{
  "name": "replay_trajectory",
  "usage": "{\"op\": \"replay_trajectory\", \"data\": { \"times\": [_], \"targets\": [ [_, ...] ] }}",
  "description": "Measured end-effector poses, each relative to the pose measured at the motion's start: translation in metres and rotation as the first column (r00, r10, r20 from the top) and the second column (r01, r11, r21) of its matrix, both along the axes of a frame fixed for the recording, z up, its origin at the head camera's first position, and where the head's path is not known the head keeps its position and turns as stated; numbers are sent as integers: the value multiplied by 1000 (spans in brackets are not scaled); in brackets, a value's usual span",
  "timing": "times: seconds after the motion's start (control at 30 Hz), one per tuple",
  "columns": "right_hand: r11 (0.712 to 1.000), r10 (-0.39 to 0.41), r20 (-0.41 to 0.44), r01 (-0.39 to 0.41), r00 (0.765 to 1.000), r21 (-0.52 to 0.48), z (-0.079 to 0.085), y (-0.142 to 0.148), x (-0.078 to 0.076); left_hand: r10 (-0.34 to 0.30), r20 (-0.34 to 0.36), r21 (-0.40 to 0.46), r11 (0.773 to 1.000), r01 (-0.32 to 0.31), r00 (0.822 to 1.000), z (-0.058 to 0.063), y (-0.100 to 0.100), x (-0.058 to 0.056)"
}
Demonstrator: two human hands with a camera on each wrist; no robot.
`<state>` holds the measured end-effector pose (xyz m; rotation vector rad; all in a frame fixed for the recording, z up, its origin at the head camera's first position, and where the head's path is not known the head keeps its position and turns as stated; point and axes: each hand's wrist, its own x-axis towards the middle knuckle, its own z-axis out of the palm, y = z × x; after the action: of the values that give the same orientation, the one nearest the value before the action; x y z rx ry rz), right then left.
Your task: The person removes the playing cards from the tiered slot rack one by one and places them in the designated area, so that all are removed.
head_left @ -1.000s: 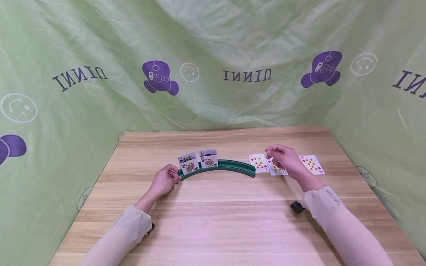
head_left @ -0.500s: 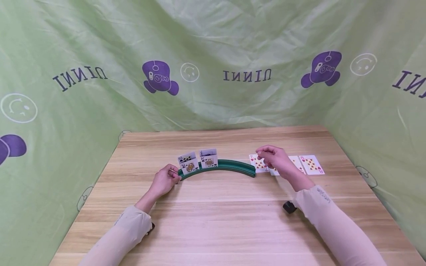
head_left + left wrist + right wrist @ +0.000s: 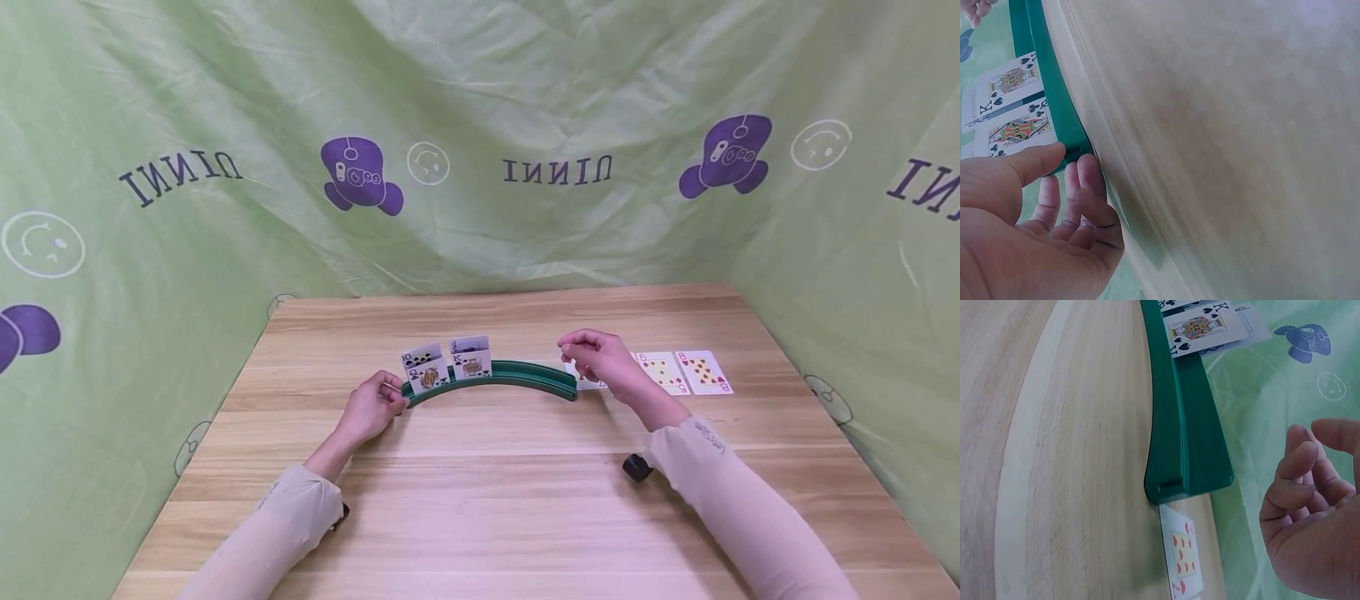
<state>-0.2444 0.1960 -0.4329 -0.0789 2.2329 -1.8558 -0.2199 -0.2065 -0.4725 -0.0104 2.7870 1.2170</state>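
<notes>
A curved green card holder (image 3: 532,377) stands on the table. My left hand (image 3: 371,407) pinches its left end, thumb (image 3: 1041,159) above and fingers below. In its slots stand a queen (image 3: 428,377) in front of a ten (image 3: 420,357), and a king of spades (image 3: 472,365) in front of a jack (image 3: 470,342). My right hand (image 3: 600,362), its fingers loosely curled around nothing, hovers near the holder's right end. Beneath it a seven of hearts (image 3: 1182,553) lies face up, partly covered in the head view; the card beside that is almost wholly hidden.
Farther right lie a five of diamonds (image 3: 662,372) and an eight of hearts (image 3: 705,372), both face up. A green printed cloth (image 3: 480,225) hangs around the back and sides of the wooden table (image 3: 480,500).
My right hand has moved left from above the row of cards toward the holder, uncovering the five of diamonds. My left hand and the holder have stayed put.
</notes>
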Motion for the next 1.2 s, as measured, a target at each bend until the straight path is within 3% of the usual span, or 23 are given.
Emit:
{"op": "replay_trajectory", "data": {
  "times": [1.2],
  "targets": [
    [996,70,-44,-67,997,55,-2,-59,-8,1,1,12,1000,-1,1000,-2,-1,-1]
  ]
}}
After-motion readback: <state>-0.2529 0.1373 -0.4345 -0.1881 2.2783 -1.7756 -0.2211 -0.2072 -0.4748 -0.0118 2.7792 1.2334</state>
